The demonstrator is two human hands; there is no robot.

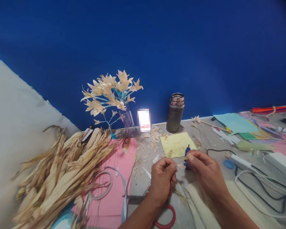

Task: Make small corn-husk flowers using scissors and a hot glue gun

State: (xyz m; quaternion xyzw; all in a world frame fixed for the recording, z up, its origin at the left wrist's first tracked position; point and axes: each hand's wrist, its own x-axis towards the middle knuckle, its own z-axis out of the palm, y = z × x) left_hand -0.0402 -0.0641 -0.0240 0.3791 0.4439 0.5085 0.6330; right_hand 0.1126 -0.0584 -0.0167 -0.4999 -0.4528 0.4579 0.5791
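Note:
My right hand [206,168] is closed, thumb and forefinger pinching a small tan piece of corn husk [186,157]. My left hand [163,179] is closed too, its fingertips pressed together; what they hold is hidden or too small to name. A pale scrap [180,166] shows just beyond them, and I cannot tell whether they touch it. Behind the right fingertips stands a dark blue tool with a pointed tip [187,149], partly covered. Red-handled scissors [168,219] lie beneath the left wrist. Above the hands is a yellow paper sheet [175,143] dusted with bits.
Dried corn husks [62,178] are heaped at left beside pink paper [114,203] and a ribbon roll [109,187]. Husk flowers fill a clear vase [128,122]. A dark open flask [175,114] stands by the wall. Cables and a white power strip [281,165] occupy the right.

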